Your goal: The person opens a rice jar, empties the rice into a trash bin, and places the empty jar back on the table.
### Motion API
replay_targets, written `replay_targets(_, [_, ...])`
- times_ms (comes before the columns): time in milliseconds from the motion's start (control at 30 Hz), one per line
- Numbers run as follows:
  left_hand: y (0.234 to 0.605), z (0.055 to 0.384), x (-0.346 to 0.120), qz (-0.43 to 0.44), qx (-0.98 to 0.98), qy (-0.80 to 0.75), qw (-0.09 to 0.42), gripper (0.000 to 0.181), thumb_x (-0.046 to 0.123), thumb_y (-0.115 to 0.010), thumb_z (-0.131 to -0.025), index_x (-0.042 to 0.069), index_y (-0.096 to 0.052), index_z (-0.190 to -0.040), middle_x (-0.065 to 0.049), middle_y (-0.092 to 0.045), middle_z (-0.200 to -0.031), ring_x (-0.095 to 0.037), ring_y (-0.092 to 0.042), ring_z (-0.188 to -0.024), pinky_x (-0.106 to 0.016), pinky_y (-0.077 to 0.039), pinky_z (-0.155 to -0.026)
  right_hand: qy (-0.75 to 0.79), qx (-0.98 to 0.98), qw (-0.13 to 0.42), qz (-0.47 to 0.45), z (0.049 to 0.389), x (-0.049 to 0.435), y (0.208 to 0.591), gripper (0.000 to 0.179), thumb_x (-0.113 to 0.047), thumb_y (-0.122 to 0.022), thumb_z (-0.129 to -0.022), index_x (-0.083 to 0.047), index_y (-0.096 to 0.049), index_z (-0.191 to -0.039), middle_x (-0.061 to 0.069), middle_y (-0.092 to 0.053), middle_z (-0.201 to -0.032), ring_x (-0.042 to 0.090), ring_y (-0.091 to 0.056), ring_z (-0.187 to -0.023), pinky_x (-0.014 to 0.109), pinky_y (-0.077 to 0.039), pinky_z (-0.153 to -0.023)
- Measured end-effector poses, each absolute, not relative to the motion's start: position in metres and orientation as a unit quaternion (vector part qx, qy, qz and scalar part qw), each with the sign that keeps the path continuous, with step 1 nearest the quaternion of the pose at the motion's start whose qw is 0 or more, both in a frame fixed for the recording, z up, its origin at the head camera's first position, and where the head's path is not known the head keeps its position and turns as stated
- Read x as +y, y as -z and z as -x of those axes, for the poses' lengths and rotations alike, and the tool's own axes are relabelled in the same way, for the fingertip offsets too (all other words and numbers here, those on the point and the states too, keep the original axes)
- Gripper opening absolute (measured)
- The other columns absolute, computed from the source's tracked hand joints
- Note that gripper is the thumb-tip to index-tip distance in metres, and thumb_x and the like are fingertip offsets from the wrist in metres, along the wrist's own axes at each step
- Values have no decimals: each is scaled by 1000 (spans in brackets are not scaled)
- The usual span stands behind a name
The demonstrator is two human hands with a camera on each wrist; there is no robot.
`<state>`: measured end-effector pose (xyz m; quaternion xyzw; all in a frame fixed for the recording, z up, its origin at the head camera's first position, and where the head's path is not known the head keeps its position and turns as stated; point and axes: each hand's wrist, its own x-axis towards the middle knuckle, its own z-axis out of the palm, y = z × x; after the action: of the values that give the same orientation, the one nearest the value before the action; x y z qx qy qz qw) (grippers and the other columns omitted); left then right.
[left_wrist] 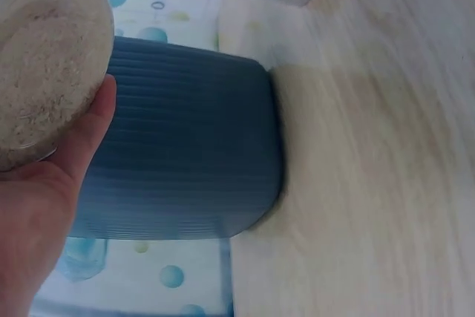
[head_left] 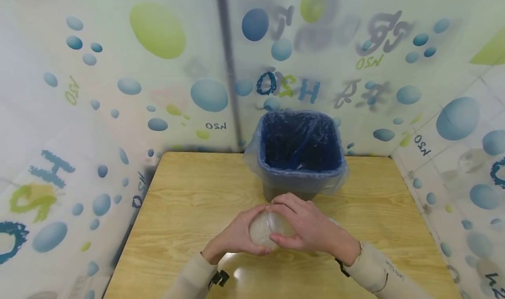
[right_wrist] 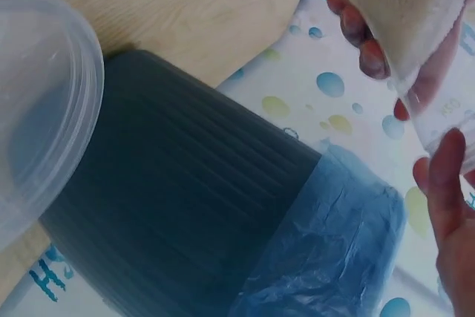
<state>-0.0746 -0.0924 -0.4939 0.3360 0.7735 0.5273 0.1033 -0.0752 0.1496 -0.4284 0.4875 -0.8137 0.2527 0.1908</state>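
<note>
Both hands hold a clear plastic jar (head_left: 260, 231) partly filled with pale, rice-like grains, above the table just in front of the bin. My left hand (head_left: 238, 234) grips the jar's filled body, thumb and fingers on opposite sides. My right hand (head_left: 309, 226) curls its fingers and thumb around the other, upper end. In the left wrist view, the jar's round base (left_wrist: 44, 79) faces the camera with the grains behind it. The right wrist view shows the jar (right_wrist: 404, 12) tilted, with the right fingers (right_wrist: 447, 165) at its clear end.
A dark ribbed bin (left_wrist: 185, 139) with a blue plastic liner (head_left: 333, 183) stands at the back of the wooden table (head_left: 189, 189). Another clear plastic container (right_wrist: 44, 109) stands beside it, mostly behind the right forearm in the head view. Patterned curtains (head_left: 177, 84) surround the table.
</note>
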Motion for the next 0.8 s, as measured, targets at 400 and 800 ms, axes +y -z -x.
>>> replay_targets(400, [500, 77, -67, -262, 847, -457, -67, 92, 32, -94, -66, 5, -51, -142, -10, -64, -131, -23, -65, -104, -38, -57, -81, -298, -887, 198, -291, 74, 130, 435, 45, -33, -60, -94, -13, -63, -135, 10, -58, -140, 30, -57, -126, 50, -59, -84])
replay_targets(800, [501, 75, -67, -263, 840, -464, -98, 93, 31, -94, -65, 9, -51, -144, -9, -66, -127, -22, -66, -99, -36, -57, -76, -395, -854, 255, -224, 72, 110, 439, 32, -31, -69, -88, -14, -76, -115, 5, -67, -121, 25, -62, -112, 48, -54, -91])
